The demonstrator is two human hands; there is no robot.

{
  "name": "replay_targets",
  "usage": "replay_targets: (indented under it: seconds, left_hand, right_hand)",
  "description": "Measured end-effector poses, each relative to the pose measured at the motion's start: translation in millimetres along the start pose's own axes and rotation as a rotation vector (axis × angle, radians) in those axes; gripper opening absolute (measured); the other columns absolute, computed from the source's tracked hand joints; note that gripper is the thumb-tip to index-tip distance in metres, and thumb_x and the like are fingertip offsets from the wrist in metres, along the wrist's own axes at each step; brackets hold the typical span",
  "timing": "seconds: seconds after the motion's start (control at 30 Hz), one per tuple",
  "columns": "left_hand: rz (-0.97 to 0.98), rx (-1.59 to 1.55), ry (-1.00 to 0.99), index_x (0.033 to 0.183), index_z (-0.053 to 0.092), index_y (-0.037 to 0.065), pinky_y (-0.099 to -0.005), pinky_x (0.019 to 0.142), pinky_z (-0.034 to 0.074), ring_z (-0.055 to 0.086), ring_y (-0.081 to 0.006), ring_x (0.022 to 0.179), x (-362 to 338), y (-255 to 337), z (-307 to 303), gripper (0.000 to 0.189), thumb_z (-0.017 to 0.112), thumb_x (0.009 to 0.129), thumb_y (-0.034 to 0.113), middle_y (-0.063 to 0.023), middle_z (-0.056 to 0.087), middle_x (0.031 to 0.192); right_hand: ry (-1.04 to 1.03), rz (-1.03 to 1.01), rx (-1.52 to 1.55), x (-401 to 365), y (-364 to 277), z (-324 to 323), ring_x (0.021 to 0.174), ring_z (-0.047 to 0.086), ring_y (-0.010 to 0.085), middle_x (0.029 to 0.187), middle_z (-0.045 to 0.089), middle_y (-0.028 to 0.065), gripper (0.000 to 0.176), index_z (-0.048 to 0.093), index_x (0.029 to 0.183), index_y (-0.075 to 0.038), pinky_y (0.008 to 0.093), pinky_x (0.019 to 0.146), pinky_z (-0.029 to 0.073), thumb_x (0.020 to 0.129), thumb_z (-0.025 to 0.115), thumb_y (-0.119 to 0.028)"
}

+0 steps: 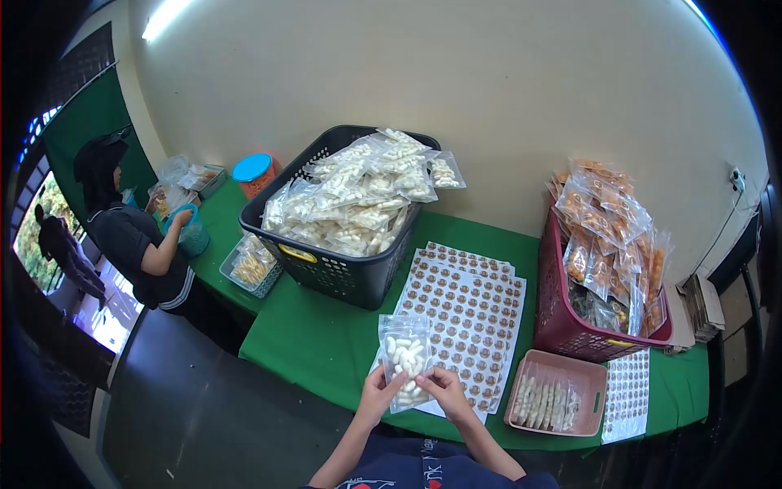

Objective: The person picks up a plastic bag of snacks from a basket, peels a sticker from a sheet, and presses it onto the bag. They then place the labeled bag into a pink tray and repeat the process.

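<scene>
My left hand (377, 397) and my right hand (445, 389) both grip the lower part of a clear plastic bag of white snacks (406, 356), held upright just above the table's near edge. Under and beyond the bag lie sheets of round brown stickers (464, 314) on the green tablecloth (314, 334). A black basket (342, 265) heaped with the same white snack bags stands behind, to the left.
A dark red basket (566, 326) full of orange snack bags stands at the right, with a pink tray (557, 394) of packed snacks and another sticker sheet (627, 395) in front. At the far left a person in black (134, 240) handles a teal container beside small trays and an orange jar (254, 173).
</scene>
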State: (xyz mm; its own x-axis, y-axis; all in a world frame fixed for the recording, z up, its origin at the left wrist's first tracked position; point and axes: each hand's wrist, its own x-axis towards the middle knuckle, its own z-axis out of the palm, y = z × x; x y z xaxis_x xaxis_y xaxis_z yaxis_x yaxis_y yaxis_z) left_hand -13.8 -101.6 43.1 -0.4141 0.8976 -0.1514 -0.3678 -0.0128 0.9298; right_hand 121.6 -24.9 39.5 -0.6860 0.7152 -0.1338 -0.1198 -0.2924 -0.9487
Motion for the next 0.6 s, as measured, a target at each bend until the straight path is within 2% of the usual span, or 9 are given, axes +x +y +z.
replay_targets:
  seconds: [0.1,0.2,0.27,0.3,0.37,0.57,0.6]
  left_hand:
    - [0.01,0.023,-0.007,0.102,0.056,-0.003,-0.0216,0.072,0.044,0.055,-0.0079,0.081,-1,3,5,0.025,0.058,0.083,0.014,-0.0039,0.06,0.092]
    - [0.01,0.115,-0.115,0.1,0.058,-0.003,-0.0204,0.07,0.044,0.055,-0.0066,0.079,-3,-2,1,0.024,0.057,0.084,0.015,-0.0033,0.06,0.09]
    - [-0.027,0.272,-0.256,0.101,0.058,-0.003,-0.0203,0.07,0.044,0.054,-0.0066,0.08,-4,-3,-2,0.025,0.056,0.085,0.015,-0.0036,0.06,0.09]
    - [-0.111,0.275,-0.28,0.103,0.057,-0.003,-0.0207,0.072,0.044,0.055,-0.0075,0.081,-7,-2,4,0.026,0.056,0.084,0.016,-0.0045,0.061,0.09]
    - [-0.135,0.176,-0.272,0.107,0.055,-0.003,-0.0224,0.076,0.044,0.055,-0.0103,0.086,-8,1,13,0.03,0.058,0.083,0.015,-0.0051,0.059,0.095]
    - [-0.103,0.101,-0.178,0.114,0.048,-0.003,-0.0243,0.078,0.045,0.055,-0.0121,0.089,-1,-9,29,0.04,0.061,0.081,0.017,-0.0073,0.056,0.103]
    - [-0.098,0.111,-0.174,0.115,0.048,-0.003,-0.0245,0.078,0.045,0.055,-0.0121,0.089,0,-10,31,0.041,0.061,0.081,0.017,-0.0076,0.056,0.103]
  right_hand:
    - [-0.003,0.016,-0.056,-3,-15,-7,0.074,0.051,0.0047,0.082,0.058,-0.0002,0.018,0.058,0.09,-0.001,0.0188,0.065,0.04,0.08,0.061,-0.015]
    - [0.018,0.018,-0.065,-6,-25,-15,0.085,0.051,0.0073,0.088,0.058,0.0027,0.023,0.058,0.093,0.0,0.0222,0.075,0.041,0.077,0.065,-0.016]
    - [0.034,-0.031,-0.043,-3,-13,-21,0.08,0.053,0.007,0.087,0.059,0.0038,0.024,0.059,0.092,0.001,0.0211,0.071,0.042,0.077,0.065,-0.016]
    - [0.041,-0.03,-0.045,-2,-12,-24,0.078,0.053,0.0068,0.087,0.06,0.0041,0.024,0.059,0.093,0.001,0.0209,0.069,0.043,0.078,0.064,-0.016]
    - [0.04,-0.066,-0.007,0,-9,-28,0.073,0.054,0.0064,0.085,0.061,0.0046,0.026,0.059,0.094,0.003,0.0204,0.064,0.044,0.078,0.064,-0.016]
    - [0.041,-0.073,-0.145,-4,-17,-33,0.076,0.055,0.0084,0.087,0.06,0.0038,0.032,0.056,0.104,0.002,0.0227,0.069,0.045,0.08,0.062,-0.018]
    - [0.062,-0.075,-0.09,-4,-12,-37,0.076,0.056,0.0085,0.086,0.06,0.003,0.033,0.055,0.105,0.002,0.0228,0.068,0.045,0.081,0.061,-0.019]
